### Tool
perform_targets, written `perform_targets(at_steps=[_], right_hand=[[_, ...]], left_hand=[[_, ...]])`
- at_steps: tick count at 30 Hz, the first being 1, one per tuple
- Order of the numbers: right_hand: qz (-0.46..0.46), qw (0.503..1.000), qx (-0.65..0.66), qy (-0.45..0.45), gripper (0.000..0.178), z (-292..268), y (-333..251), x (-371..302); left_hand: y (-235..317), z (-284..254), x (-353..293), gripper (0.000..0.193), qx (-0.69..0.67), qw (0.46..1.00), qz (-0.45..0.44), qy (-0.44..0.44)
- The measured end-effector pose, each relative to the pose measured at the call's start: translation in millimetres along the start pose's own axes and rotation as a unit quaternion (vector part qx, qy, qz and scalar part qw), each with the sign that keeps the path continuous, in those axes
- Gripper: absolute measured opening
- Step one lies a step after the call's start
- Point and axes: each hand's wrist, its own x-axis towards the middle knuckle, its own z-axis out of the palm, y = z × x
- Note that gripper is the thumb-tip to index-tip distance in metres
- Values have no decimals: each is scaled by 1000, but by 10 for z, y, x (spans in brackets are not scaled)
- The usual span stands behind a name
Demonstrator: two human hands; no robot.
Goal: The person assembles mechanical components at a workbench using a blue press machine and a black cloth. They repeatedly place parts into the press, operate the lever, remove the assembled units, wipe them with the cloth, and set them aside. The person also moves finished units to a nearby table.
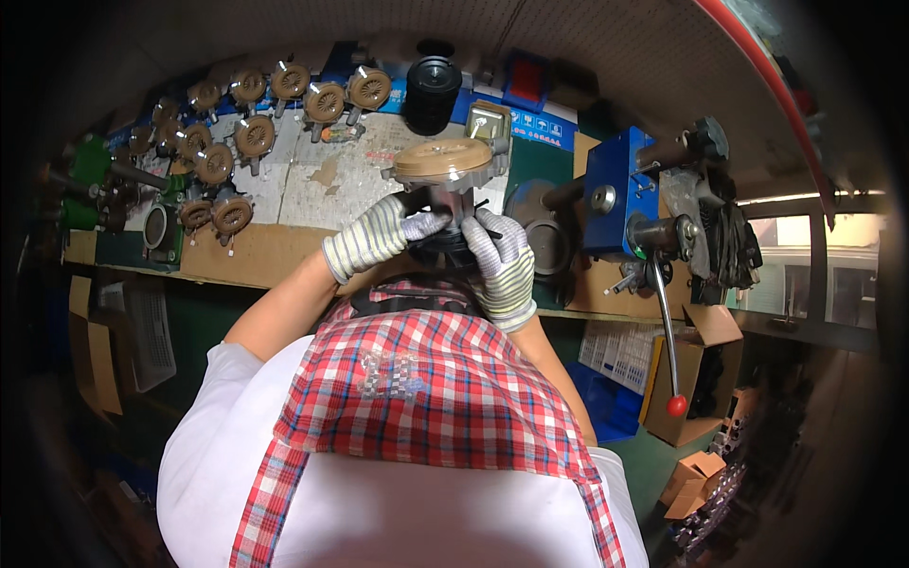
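In front of my chest stands a round part with a brown disc top and clear rim (pixel 443 159), its narrow grey neck pointing down over a black round base. My left hand (pixel 374 237), in a striped knit glove, is closed on the neck from the left, thumb pointing inward. From the other side my right hand (pixel 505 268), gloved alike, has its fingers closed at the lower neck. A thin dark piece sticks out by its fingertips; what it is I cannot make out. The hands partly hide where neck and base meet.
Several similar brown-disc parts (pixel 255 136) stand at the back left of the bench. A black ribbed cylinder (pixel 433 95) is behind the work. To the right sits a blue lever press (pixel 611 199) with a red-knobbed handle, above an open cardboard box (pixel 674 407).
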Motion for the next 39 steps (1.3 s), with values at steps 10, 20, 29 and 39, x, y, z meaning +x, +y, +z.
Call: perform_targets(at_steps=[10, 20, 29, 39], right_hand=[[97, 977, 154, 111, 58, 134, 10, -310], [80, 980, 157, 94, 76, 232, 251, -465], [303, 914, 265, -54, 125, 114, 187, -431], [401, 881, 248, 34, 73, 224, 254, -559]], left_hand=[[79, -79, 69, 49, -30, 996, -29, -85], [-99, 161, 254, 58, -194, 980, 32, -28], [39, 321, 229, 54, -158, 979, -20, 126], [-27, 352, 210, 52, -166, 977, -22, 135]])
